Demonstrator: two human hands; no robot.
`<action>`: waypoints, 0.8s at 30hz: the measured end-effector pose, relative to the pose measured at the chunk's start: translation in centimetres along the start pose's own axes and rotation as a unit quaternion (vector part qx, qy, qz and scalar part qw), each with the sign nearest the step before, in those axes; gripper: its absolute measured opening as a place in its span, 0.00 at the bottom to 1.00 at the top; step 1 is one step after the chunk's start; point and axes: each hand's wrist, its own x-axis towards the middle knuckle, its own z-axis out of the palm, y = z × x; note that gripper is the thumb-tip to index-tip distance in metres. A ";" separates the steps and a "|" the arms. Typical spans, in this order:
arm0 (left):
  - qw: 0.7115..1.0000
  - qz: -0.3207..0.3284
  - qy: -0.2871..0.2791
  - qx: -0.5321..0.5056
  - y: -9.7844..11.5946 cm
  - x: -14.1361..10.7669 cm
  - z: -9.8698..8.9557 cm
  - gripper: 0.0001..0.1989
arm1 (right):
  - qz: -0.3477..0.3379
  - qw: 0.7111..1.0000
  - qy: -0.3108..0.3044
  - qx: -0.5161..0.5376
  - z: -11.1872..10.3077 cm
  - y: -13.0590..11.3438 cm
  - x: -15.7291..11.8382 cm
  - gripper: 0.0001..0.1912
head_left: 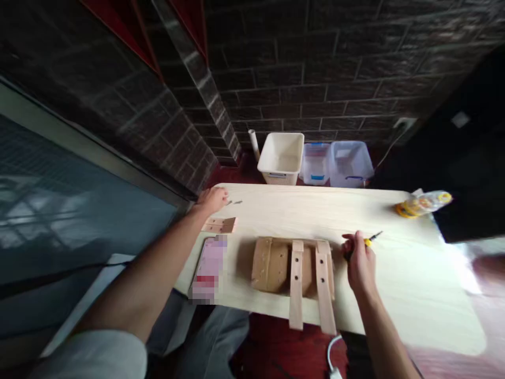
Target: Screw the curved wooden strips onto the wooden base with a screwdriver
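Observation:
At the far left corner of the table my left hand (213,200) is closed, its fingers curled down at the tabletop. Whether anything is in them is hidden. Just right of those fingertips lie small metal pieces (237,202), perhaps screws. My right hand (362,260) grips a screwdriver (368,242) with a yellow and black handle, its shaft pointing up and right. Between the hands sits a cardboard box (260,266). Two drilled wooden strips (296,302) rest across it and overhang the table's front edge. More drilled wooden pieces (221,225) lie nearer me than my left hand.
A phone-like flat pink object (209,268), partly pixelated, lies at the table's left. A clear bottle with yellow parts (424,203) lies at the back right. Beyond the far table edge stand a cream basket (281,173) and two clear plastic bins (349,163) against the brick wall.

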 end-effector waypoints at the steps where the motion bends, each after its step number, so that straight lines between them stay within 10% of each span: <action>1: 1.000 0.000 0.004 -0.002 0.1 0.0 -0.2 0.18 | -0.001 1.000 -0.001 0.000 0.0 0.0 0.0 0.19; 10: 0.976 0.079 0.068 -0.192 3.9 -4.7 -1.3 0.13 | -0.039 0.999 0.015 0.014 1.3 -1.8 -0.4 0.18; 18: 0.884 0.169 0.050 -0.433 8.1 -24.2 -2.5 0.16 | -0.125 0.989 0.074 0.039 -3.1 -8.6 -9.3 0.20; 24: 0.828 0.160 -0.055 -0.534 9.6 -36.9 0.4 0.17 | -0.103 0.990 -0.082 -0.045 -3.7 -11.7 -23.0 0.20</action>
